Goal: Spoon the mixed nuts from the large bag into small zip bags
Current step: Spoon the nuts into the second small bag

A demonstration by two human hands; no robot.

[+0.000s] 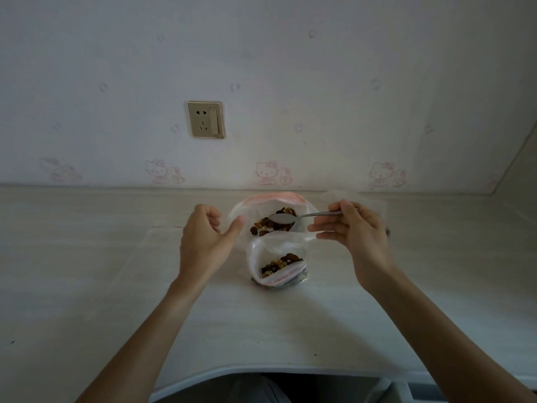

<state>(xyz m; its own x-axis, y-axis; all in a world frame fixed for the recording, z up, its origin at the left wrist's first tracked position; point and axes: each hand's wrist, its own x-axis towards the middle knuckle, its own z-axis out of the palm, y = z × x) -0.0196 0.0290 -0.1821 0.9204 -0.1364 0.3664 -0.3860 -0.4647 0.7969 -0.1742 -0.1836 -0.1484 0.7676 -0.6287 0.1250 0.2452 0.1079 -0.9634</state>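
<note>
The large clear bag [244, 207] with a pink zip strip stands open near the wall, mixed nuts [263, 225] visible inside. In front of it a small zip bag [261, 251] stands open, partly filled with nuts. My right hand [357, 231] pinches the handle of a metal spoon [283, 219]; its bowl hovers over the large bag's nuts. My left hand [203, 237] is at the large bag's left edge, thumb against the plastic, fingers loosely curled; whether they hold the plastic is unclear.
A flat clear zip bag [162, 237] lies on the pale table [87, 286] left of my left hand. More clear plastic [372, 202] sits behind my right hand. A wall socket [205, 120] is above. The table's curved front edge is near me.
</note>
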